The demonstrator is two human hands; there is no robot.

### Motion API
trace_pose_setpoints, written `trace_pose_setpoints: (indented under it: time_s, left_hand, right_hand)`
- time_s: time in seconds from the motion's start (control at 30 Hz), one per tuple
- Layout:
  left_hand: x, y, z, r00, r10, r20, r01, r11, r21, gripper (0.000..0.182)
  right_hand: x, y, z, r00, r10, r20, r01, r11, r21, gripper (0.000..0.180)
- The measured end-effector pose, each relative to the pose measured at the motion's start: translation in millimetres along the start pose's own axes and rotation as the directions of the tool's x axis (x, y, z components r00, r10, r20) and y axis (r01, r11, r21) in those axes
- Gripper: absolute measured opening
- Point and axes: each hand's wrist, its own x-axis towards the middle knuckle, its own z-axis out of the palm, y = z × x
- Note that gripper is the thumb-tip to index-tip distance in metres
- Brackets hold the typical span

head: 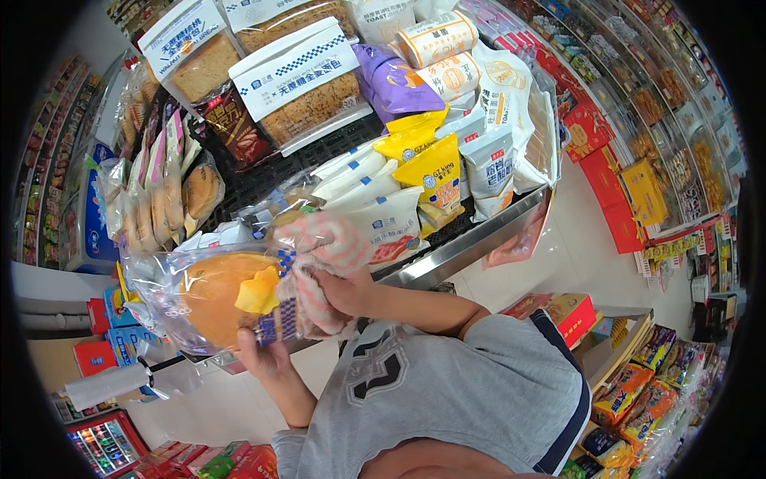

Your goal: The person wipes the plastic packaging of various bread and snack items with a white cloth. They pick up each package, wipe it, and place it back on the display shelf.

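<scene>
My left hand grips the near edge of a clear bag holding a large round bread, with a yellow piece on its wrapping and a blue checked band. The thumb lies on top; the other fingers are mostly hidden beneath the bag. My right hand clutches a bunched pink-and-white striped cloth, which lies against the bag's right end. Behind the hands, white bread packets and yellow snack bags stand on a black display rack.
Bagged sliced loaves stand at the rack's back, bagged buns at its left. A metal edge borders the rack. Red boxes and snack packs lie at right. A white roll sticks out at lower left.
</scene>
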Motion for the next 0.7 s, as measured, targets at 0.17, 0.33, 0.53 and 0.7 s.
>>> trace_pose_setpoints:
  time_s: [0.17, 0.33, 0.53, 0.7]
  left_hand:
    - [-2, 21, -16, 0.994, 0.096, 0.058, -0.104, 0.982, 0.155, 0.075]
    - [14, 47, -32, 0.986, 0.028, 0.166, -0.010, 0.994, -0.107, 0.083]
    - [22, 10, 53, 0.864, -0.242, 0.442, 0.377, 0.893, -0.247, 0.077]
    - [17, -10, 43, 0.770, -0.562, 0.304, 0.487, 0.824, 0.290, 0.076]
  right_hand:
    - [-3, -5, -2, 0.972, 0.209, -0.107, -0.138, 0.879, 0.455, 0.017]
    - [3, 12, -38, 0.756, 0.653, 0.038, -0.478, 0.512, 0.714, 0.025]
    - [18, -18, -7, 0.874, -0.336, 0.352, 0.315, 0.942, 0.117, 0.044]
    - [17, -10, -10, 0.960, -0.104, 0.260, 0.098, 0.995, 0.034, 0.040]
